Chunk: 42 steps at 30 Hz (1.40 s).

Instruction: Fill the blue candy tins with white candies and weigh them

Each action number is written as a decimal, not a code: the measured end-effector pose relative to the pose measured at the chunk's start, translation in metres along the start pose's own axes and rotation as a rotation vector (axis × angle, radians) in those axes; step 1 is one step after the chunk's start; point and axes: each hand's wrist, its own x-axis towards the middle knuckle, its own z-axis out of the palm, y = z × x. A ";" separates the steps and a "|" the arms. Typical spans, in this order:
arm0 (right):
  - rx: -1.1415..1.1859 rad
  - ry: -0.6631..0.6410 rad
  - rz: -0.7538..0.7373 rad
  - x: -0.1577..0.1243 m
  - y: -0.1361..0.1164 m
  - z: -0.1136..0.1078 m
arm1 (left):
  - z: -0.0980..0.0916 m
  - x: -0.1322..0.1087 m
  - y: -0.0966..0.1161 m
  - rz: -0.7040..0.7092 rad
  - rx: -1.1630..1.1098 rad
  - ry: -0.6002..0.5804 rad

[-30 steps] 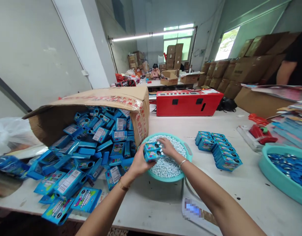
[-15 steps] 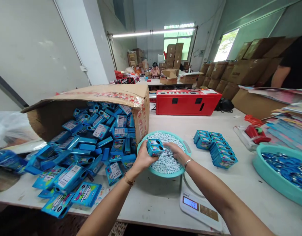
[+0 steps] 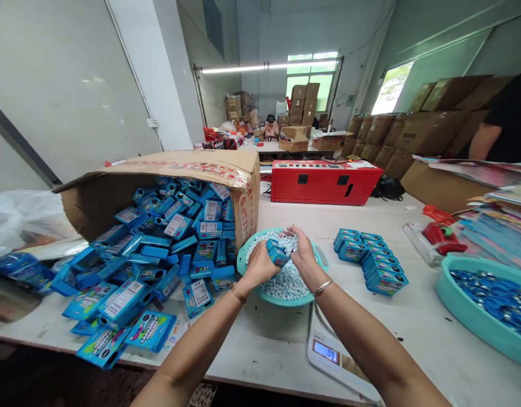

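While our left hand (image 3: 257, 267) grips a box (image 3: 277, 252) and right hand (image 3: 303, 257) cups candies (image 3: 288, 242), only the small right pile (image 3: 373, 261) looks done.

- Your small blue box (image 3: 277, 252) is tilted above the teal basin (image 3: 242, 259) (round, handled).
- Your white candy pellets (image 3: 286, 282) lie heaped in that basin, nearly filling it.

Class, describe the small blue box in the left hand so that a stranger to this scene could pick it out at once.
Find the big tipped carton spilling blue boxes; at its open end stands a teal bowl of white pellets. Over that bowl the left hand grips one small blue box. It alone is in a hand, while the others lie heaped or lined up.
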 end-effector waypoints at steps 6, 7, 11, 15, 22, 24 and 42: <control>0.039 0.003 -0.051 -0.005 -0.008 0.011 | -0.001 0.002 0.000 -0.063 -0.054 0.022; 0.045 0.000 -0.054 -0.006 -0.010 0.013 | -0.001 0.002 0.000 -0.078 -0.058 0.020; 0.070 0.021 -0.011 -0.011 -0.019 0.019 | 0.001 0.000 0.002 -0.132 -0.076 0.014; 0.032 0.018 0.044 -0.015 -0.027 0.022 | 0.005 -0.004 0.002 -0.155 -0.087 0.003; -0.003 -0.033 0.046 -0.013 -0.029 0.028 | 0.011 -0.002 -0.002 -0.185 -0.172 0.008; 0.011 -0.045 0.087 -0.008 -0.031 0.025 | 0.012 -0.002 -0.005 -0.179 -0.198 0.000; -1.696 -0.707 -0.147 -0.038 0.027 -0.060 | 0.005 -0.032 -0.068 -0.076 -0.847 0.013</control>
